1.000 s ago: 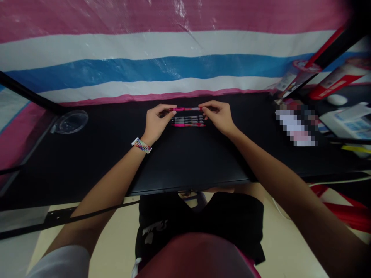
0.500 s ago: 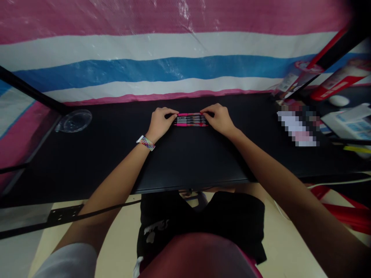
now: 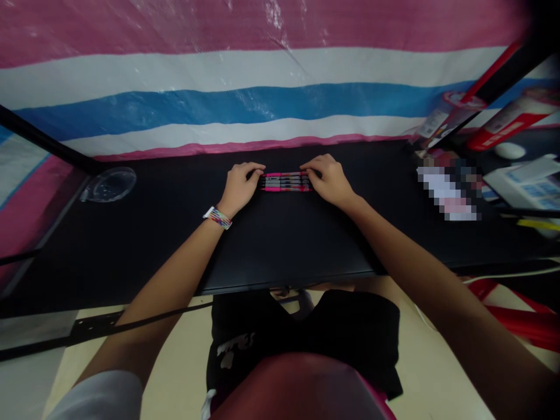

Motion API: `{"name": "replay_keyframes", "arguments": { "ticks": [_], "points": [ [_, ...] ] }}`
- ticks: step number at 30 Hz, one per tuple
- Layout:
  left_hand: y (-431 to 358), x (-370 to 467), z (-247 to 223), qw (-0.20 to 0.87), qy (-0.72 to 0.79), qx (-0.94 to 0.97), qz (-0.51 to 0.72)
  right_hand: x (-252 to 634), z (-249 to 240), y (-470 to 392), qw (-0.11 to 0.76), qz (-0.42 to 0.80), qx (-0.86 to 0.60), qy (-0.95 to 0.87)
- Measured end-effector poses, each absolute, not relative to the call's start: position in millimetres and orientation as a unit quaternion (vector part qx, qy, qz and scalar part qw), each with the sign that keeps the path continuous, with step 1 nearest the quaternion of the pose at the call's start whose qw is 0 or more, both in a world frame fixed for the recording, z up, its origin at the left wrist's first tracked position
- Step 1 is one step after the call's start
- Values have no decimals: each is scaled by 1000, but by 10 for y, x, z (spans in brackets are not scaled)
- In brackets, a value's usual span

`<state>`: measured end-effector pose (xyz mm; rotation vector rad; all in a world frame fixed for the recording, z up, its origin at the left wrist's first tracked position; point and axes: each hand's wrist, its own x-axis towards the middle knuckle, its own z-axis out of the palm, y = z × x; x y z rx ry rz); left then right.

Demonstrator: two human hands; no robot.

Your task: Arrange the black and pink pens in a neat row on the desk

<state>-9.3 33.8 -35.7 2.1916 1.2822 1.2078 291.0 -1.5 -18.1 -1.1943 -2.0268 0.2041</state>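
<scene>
A row of several slim pens (image 3: 286,182) with pink and grey barrels lies side by side on the black tabletop (image 3: 280,233). At the row's left end is my left hand (image 3: 240,184), thumb and index finger loosely bent and just off the far pink pen (image 3: 274,175). My right hand (image 3: 328,178) hovers over the right end, its index finger stretched out slightly apart from the thumb. No pen appears gripped in either hand. A colourful woven bracelet (image 3: 217,217) circles my left wrist.
A clear plastic lid or dish (image 3: 111,184) lies at the left. On the right stand a clear tub (image 3: 448,119), a red-and-white canister (image 3: 510,119), a white round object (image 3: 510,151) and a box (image 3: 529,181). A striped sheet (image 3: 262,105) hangs behind the table.
Both hands have drawn slightly up and off the far pink pen, apparently letting it go. That pen now sits against the others. The view has shifted a little.
</scene>
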Motion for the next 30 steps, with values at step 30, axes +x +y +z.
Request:
{"name": "replay_keyframes", "arguments": {
  "ticks": [30],
  "points": [
    [-75, 102, 9, 139, 381, 824, 397, 2756, 25, -244, 433, 188, -420, -775]
  ]
}}
